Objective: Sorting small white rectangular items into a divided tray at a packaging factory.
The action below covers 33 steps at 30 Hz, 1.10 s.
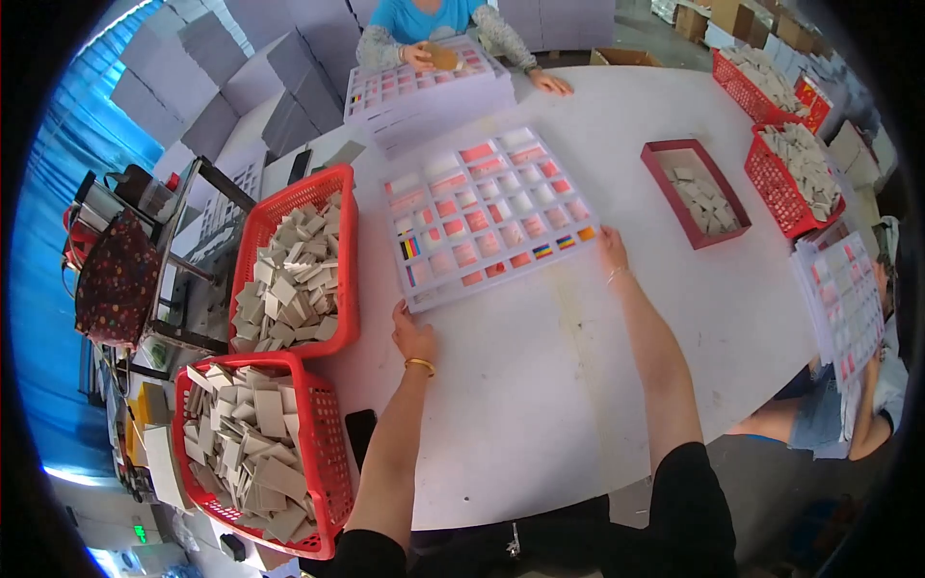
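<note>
A white compartment tray (493, 214) lies on the table in front of me. Its grid shows white and pink-red cells, with a few multicoloured stripes along the near edge and left side. My left hand (412, 333) is closed at its near left corner, fingers curled against the edge. At the near right corner, my right hand (612, 252) grips the tray's side, its fingertips partly hidden. Both forearms reach in from the lower edge.
Red baskets (349, 260) of grey-white board pieces stand at left, beside a dark phone (360, 435). A dark red box (682, 225) holds similar pieces. Across the table (520, 414), a co-worker (424, 24) handles a tray stack (434, 111); another person (872, 385) holds trays at right.
</note>
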Motion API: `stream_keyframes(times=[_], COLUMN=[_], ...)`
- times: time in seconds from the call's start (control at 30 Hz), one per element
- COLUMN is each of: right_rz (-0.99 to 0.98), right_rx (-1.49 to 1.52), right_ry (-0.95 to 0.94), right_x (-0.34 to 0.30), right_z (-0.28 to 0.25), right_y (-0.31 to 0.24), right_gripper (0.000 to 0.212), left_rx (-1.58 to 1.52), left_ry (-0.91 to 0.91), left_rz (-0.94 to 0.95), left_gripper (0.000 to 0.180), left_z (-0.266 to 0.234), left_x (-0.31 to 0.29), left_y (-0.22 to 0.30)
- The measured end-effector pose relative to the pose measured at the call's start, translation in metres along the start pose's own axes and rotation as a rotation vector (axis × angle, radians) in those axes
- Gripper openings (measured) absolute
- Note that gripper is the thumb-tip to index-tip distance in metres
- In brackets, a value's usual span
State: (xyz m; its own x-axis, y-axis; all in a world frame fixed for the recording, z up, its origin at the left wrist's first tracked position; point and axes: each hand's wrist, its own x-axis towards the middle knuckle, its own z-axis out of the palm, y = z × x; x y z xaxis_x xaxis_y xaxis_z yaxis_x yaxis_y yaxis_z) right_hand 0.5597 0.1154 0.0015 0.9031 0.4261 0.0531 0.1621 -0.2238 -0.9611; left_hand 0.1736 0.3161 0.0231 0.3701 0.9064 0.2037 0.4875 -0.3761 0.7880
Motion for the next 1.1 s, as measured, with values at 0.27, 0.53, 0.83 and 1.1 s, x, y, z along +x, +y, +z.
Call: stream_keyframes(times=[0.27, 0.53, 0.83, 1.1], right_rz=[0.065, -0.049, 0.178, 0.113], right_rx=[0.14, -0.115, -0.288, -0.081], right_ry=[-0.111, 0.025, -0.098, 0.019], right_x=[-0.095, -0.075, -0.037, -0.037], right_z=[-0.036, -0.039, 0.005, 0.0], right_y=[-0.02, 0.011, -0.031, -0.045], right_gripper=[0.046, 0.058, 0.065, 0.05], left_rx=[-0.585, -0.627, -0.7, -0.578], left_ry=[-0.195, -0.269, -0.263, -0.142], left_rz=[-0.113, -0.052, -0.12, -0.183], left_gripper=[0.06, 0.063, 0.079, 0.074], left_z=[-0.019, -0.021, -0.009, -0.006], left_x=[0.011, 0.017, 0.081, 0.085], left_y=[-0.072, -0.031, -0.029, -0.031])
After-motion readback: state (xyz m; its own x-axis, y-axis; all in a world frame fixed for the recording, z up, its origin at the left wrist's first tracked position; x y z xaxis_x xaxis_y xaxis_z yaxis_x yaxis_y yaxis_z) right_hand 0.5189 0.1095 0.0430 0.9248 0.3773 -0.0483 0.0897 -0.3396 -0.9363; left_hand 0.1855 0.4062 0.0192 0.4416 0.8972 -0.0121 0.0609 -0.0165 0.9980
